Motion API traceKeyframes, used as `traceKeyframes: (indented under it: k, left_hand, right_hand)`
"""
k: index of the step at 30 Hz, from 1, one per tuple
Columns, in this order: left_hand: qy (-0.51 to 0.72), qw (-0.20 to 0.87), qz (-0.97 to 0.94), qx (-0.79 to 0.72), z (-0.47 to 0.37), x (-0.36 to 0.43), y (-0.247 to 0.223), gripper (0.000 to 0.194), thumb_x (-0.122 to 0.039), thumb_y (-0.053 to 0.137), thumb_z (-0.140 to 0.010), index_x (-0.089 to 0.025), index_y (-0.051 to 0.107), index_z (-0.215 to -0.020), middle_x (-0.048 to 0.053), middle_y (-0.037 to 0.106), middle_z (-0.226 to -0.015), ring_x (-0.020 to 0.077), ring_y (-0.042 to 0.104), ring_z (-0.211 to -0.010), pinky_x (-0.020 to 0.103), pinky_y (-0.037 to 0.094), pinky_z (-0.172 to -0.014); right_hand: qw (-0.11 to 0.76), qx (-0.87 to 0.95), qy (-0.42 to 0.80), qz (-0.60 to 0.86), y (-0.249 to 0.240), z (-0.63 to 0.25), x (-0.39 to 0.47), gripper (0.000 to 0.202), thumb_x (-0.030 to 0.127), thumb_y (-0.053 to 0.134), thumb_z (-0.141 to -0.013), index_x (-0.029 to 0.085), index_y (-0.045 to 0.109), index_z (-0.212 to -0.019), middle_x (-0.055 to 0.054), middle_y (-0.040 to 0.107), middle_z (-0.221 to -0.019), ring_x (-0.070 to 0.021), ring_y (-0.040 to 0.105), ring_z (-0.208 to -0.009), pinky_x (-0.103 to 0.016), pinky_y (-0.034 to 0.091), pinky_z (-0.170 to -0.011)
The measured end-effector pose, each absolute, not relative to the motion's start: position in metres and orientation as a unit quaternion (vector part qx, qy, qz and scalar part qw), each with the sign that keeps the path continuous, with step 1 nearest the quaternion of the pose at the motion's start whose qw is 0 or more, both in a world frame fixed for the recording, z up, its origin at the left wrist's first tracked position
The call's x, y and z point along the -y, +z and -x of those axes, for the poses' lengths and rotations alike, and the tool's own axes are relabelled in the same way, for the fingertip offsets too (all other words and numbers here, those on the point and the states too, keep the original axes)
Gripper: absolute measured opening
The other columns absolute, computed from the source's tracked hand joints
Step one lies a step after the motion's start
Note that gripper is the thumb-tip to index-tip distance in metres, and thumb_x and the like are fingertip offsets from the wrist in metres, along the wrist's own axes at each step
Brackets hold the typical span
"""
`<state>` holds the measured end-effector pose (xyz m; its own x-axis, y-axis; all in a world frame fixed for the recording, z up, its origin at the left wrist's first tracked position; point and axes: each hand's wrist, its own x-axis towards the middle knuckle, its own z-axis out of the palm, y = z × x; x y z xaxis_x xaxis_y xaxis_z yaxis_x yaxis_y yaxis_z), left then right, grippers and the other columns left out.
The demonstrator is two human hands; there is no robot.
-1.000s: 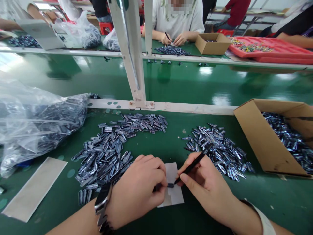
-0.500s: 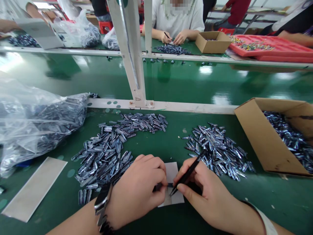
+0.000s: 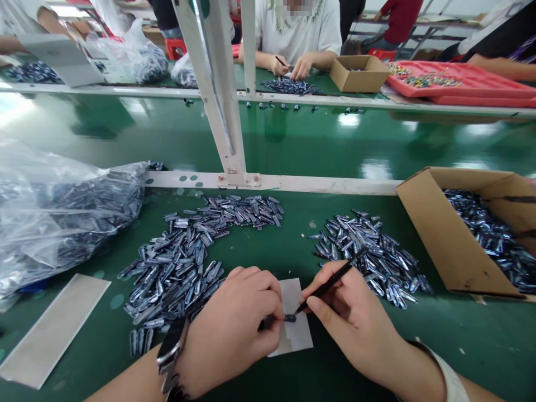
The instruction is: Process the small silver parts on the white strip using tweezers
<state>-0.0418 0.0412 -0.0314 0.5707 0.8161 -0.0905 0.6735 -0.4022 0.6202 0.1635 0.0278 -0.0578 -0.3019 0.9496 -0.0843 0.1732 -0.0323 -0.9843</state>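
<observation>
The small dark clip (image 3: 290, 318) sits over a piece of white paper (image 3: 291, 291) on the table, and I have the left hand (image 3: 234, 329) pinched on one end of it, thumb and fingers closed together, so that only the free end pokes out. I take that grip to be there to steady so small a part. My right hand (image 3: 352, 318) is closed pen-fashion around a slim black tool, seemingly tweezers (image 3: 329, 286), likely held this way for fine control; the tip is at the clip's free end, though I cannot tell from here whether it touches. The pale paper probably makes the dark part easier for me to see. Around this, one heap of clips (image 3: 176, 268) lies beyond the left hand and another heap (image 3: 372, 251) beyond the right, each presumably placed for easy reach. Farther out on the table (image 3: 295, 240) are a plastic bag (image 3: 71, 218) of parts and a pale strip of card (image 3: 56, 329) on the left, and a cardboard box (image 3: 444, 240) of parts on the right. Compared with half a second ago, the tool tip has risen from the paper below the clip to its end, and my view has shifted slightly.
</observation>
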Motion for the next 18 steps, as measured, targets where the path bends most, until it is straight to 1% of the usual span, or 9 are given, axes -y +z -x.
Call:
traceKeyframes:
  k: [2, 10, 18]
  left_hand:
    - [0.117, 0.313, -0.829, -0.449, 0.0416, -0.0414, -0.0315, 0.016, -0.005, 0.060, -0.071, -0.020, 0.061, -0.066, -0.002, 0.064, -0.085, 0.0165, 0.057, -0.083, 0.031, 0.037, -0.075]
    - [0.122, 0.312, -0.827, -0.451, 0.0417, -0.0428, -0.0324, 0.017, -0.004, 0.059, -0.070, -0.020, 0.061, -0.067, -0.002, 0.064, -0.085, 0.0162, 0.057, -0.083, 0.030, 0.037, -0.075]
    - [0.130, 0.310, -0.828, -0.449, 0.0413, -0.0406, -0.0343, 0.016, -0.005, 0.058, -0.070, -0.020, 0.060, -0.066, -0.002, 0.063, -0.085, 0.0161, 0.057, -0.082, 0.030, 0.038, -0.076]
  right_hand:
    - [0.368, 0.591, 0.539, 0.474, -0.0597, -0.1631, -0.0279, 0.012, 0.020, 0.052, -0.096, 0.026, 0.044, -0.102, -0.002, 0.059, -0.093, -0.0178, 0.065, -0.080, -0.033, 0.057, -0.071]
    - [0.335, 0.609, 0.529, 0.487, -0.0582, -0.1611, -0.0288, 0.010, 0.021, 0.053, -0.095, 0.027, 0.046, -0.099, -0.001, 0.060, -0.090, -0.0170, 0.065, -0.081, -0.030, 0.056, -0.071]
    - [0.325, 0.618, 0.520, 0.493, -0.0585, -0.1620, -0.0279, 0.009, 0.019, 0.053, -0.095, 0.026, 0.047, -0.098, -0.002, 0.059, -0.091, -0.0177, 0.066, -0.080, -0.032, 0.056, -0.069]
